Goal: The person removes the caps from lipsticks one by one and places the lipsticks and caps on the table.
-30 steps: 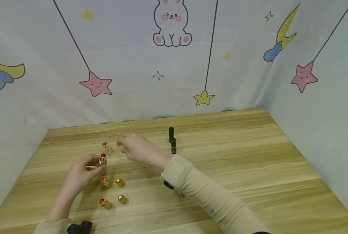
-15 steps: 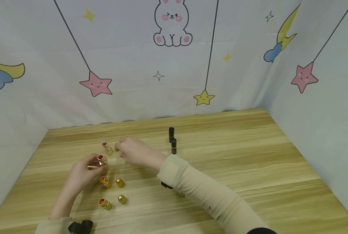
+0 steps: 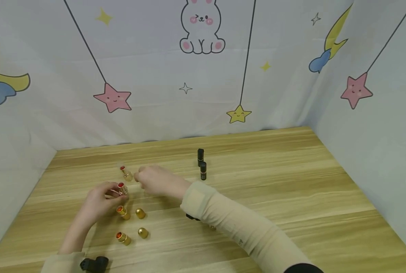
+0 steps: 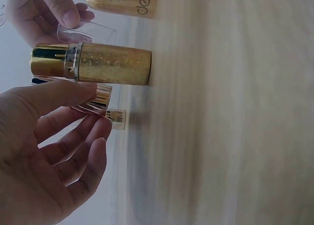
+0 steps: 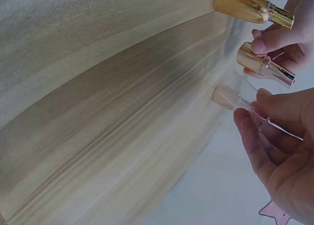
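Note:
My left hand (image 3: 98, 203) grips a rose-gold lipstick (image 3: 122, 188), uncapped with its red tip up; the right wrist view shows its base near the wood. Just right of it, my right hand (image 3: 160, 181) pinches a clear plastic cap (image 4: 93, 32) between thumb and fingers. Behind stands another red-tipped lipstick (image 3: 126, 174) with a gold base. Nearer me, two uncapped gold lipsticks (image 3: 123, 213) stand in line, each with a domed gold cap (image 3: 140, 213) to its right. One of these glittery gold lipsticks (image 4: 115, 64) partly covers the held one in the left wrist view.
Two black tubes (image 3: 203, 171) stand beyond my right forearm. A small shiny thing (image 3: 212, 227) is mostly hidden under the right sleeve (image 3: 240, 231). The wooden table (image 3: 291, 182) meets a printed cloth backdrop (image 3: 148, 117) at the back.
My right hand has come slightly nearer to me along the table. The rose-gold lipstick in my left hand tilted, then moved slightly right and down; the standing lipsticks and gold caps have not moved.

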`<state>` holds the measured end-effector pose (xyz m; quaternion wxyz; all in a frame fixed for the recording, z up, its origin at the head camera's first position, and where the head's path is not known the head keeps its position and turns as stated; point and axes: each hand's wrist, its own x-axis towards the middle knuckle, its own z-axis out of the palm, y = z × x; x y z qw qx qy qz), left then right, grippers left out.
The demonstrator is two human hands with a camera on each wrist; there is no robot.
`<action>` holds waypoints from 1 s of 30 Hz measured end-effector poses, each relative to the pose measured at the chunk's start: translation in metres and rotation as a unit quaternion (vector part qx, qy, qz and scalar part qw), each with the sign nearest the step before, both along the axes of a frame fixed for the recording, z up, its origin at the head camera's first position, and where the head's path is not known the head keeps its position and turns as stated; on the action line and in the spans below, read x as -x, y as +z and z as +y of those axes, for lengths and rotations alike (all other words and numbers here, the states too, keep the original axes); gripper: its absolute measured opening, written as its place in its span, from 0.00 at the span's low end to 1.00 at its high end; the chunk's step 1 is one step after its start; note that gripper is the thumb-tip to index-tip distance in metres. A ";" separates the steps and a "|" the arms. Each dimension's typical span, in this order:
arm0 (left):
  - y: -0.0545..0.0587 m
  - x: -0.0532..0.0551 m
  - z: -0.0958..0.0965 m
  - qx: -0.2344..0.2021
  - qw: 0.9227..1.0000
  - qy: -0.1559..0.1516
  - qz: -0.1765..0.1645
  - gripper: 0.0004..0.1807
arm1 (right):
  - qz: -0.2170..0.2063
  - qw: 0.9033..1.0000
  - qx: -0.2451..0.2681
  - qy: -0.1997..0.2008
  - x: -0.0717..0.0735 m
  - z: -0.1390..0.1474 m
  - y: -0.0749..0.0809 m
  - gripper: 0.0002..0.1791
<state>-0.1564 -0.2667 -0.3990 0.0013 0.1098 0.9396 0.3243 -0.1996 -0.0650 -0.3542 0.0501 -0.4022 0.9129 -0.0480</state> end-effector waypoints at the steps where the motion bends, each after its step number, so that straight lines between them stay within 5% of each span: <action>1: -0.001 0.000 0.000 0.001 1.000 -0.002 -0.001 0.15 | -0.001 1.000 -0.004 0.001 0.000 -0.001 -0.001 0.14; 30: -0.008 0.004 0.001 0.018 0.999 -0.023 -0.036 0.18 | 0.013 0.998 -0.056 0.014 0.000 -0.012 -0.012 0.09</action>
